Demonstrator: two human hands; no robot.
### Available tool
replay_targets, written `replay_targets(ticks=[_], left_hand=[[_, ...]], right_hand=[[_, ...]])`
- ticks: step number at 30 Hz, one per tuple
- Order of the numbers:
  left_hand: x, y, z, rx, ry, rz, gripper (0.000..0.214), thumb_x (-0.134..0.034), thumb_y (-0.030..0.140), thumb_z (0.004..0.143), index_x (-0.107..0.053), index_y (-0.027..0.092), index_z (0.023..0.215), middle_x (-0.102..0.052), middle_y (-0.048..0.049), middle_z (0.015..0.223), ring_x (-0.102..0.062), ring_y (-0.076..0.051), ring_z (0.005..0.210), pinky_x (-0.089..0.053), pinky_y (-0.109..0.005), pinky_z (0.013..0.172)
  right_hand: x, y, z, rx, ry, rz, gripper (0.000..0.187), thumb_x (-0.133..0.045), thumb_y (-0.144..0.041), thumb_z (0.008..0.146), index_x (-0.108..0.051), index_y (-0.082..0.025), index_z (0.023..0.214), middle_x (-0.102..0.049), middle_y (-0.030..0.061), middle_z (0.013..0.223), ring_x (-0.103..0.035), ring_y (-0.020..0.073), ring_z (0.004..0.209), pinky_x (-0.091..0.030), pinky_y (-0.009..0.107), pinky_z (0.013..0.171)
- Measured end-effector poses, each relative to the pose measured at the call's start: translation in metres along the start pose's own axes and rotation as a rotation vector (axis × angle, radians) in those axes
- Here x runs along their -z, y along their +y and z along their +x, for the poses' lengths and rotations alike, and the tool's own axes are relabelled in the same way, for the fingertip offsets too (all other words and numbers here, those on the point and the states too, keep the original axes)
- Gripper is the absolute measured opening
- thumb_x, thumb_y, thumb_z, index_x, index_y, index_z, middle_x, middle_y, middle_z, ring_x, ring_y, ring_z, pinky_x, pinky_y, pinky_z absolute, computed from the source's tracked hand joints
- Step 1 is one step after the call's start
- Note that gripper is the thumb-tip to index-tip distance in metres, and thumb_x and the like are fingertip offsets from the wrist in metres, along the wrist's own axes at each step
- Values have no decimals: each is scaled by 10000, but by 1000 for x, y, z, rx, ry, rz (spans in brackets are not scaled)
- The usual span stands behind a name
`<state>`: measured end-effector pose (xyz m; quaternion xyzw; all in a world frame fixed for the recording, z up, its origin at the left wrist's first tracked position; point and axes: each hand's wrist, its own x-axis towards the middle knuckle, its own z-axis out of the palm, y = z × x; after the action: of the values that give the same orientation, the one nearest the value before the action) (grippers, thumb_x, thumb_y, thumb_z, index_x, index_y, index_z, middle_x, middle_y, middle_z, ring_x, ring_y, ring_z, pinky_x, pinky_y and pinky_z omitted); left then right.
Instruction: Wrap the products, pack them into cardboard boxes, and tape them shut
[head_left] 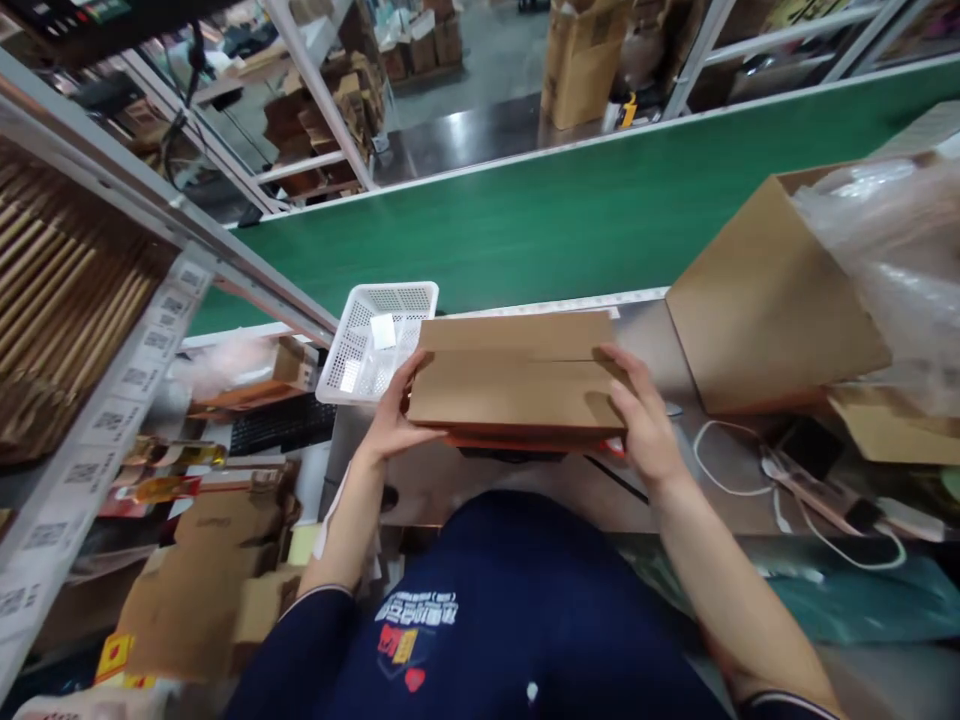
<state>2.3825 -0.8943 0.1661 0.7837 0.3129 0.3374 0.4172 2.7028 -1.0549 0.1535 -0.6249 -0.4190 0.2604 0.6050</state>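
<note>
A brown cardboard box (517,390) is held level in front of my body, its top flaps folded together along a seam. My left hand (397,410) grips its left end, with the fingers partly hidden behind the edge. At the right end, my right hand (641,410) is closed on the box, fingers on the top and side. Something orange and black shows just under the box's near edge, too covered to name. Close to my left hand stands a white perforated plastic basket (337,360) with small white papers in it.
A green conveyor belt (510,225) runs across behind the bench. To the right stands a large carton (772,310) beside clear plastic wrap (892,250). A white cable (720,480) loops over the bench. At left are a black keyboard (281,428) and stacked flat cardboard (67,300).
</note>
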Motion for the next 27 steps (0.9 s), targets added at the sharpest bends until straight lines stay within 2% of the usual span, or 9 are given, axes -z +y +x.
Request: replay_targets(ticks=[4, 7, 11, 16, 19, 21, 24, 25, 27], left_hand=[[-5, -16, -13, 90, 18, -18, 1174, -989, 540, 532, -472, 260, 1548, -464, -176, 1602, -390, -393, 1514, -372, -493, 1230], [-10, -30, 0, 130, 12, -75, 1206, -985, 556, 523, -459, 231, 1558, -453, -191, 1609, -376, -390, 1524, -362, -478, 1237], [-15, -43, 10, 181, 11, -133, 1199, -976, 536, 558, -427, 229, 1578, -400, -184, 1648, -340, -377, 1546, -348, -452, 1249], [-30, -60, -21, 319, -72, -102, 1153, -979, 511, 569, -450, 241, 1557, -389, -192, 1648, -400, -393, 1506, -437, -456, 1190], [-39, -76, -41, 352, -104, -52, 1228, -933, 624, 591, -361, 234, 1605, -342, -197, 1669, -364, -403, 1522, -411, -492, 1209], [-41, -86, -46, 342, -114, -78, 1301, -888, 725, 581, -309, 216, 1630, -305, -203, 1686, -319, -414, 1541, -379, -501, 1229], [-33, -97, -38, 402, -100, -281, 1280, -686, 917, 642, -240, 278, 1658, -319, -156, 1694, -401, -390, 1499, -443, -497, 1175], [-30, -100, -33, 474, -73, -366, 1213, -559, 964, 700, -194, 326, 1665, -363, -131, 1677, -491, -365, 1436, -498, -493, 1116], [-24, -104, -21, 711, -15, -436, 1028, -309, 954, 831, -147, 374, 1663, -514, -112, 1574, -676, -293, 1200, -596, -445, 934]], right_hand=[[-9, 17, -16, -5, 48, -1, 428, -537, -480, 992, -611, -352, 1394, -590, 9, 1505, -448, 276, 1477, -289, 513, 1281], [-21, 34, 0, -37, 24, 45, 452, -534, -502, 986, -604, -346, 1405, -572, 8, 1526, -445, 260, 1480, -285, 500, 1282], [-25, 57, 17, -82, -10, 56, 618, -560, -566, 946, -488, -352, 1521, -432, -5, 1647, -341, 253, 1547, -242, 491, 1295], [-22, 94, -16, -194, -72, 47, 727, -576, -548, 902, -417, -339, 1580, -374, 6, 1680, -302, 256, 1567, -218, 489, 1305], [-27, 112, -36, -253, -60, 86, 812, -579, -560, 871, -370, -295, 1610, -337, 36, 1696, -279, 250, 1576, -197, 498, 1309], [-29, 117, -37, -266, -70, 131, 848, -613, -587, 840, -374, -305, 1604, -315, 28, 1706, -254, 257, 1585, -202, 495, 1306], [-21, 115, -24, -408, -117, 283, 756, -490, -729, 884, -483, -318, 1519, -450, 36, 1634, -378, 293, 1527, -372, 508, 1223], [-16, 114, -18, -483, -140, 343, 751, -385, -784, 910, -542, -300, 1462, -536, 61, 1564, -454, 310, 1476, -442, 512, 1163], [-8, 111, -5, -592, -201, 388, 808, -216, -826, 942, -637, -255, 1330, -666, 119, 1382, -582, 330, 1345, -535, 514, 1039]])
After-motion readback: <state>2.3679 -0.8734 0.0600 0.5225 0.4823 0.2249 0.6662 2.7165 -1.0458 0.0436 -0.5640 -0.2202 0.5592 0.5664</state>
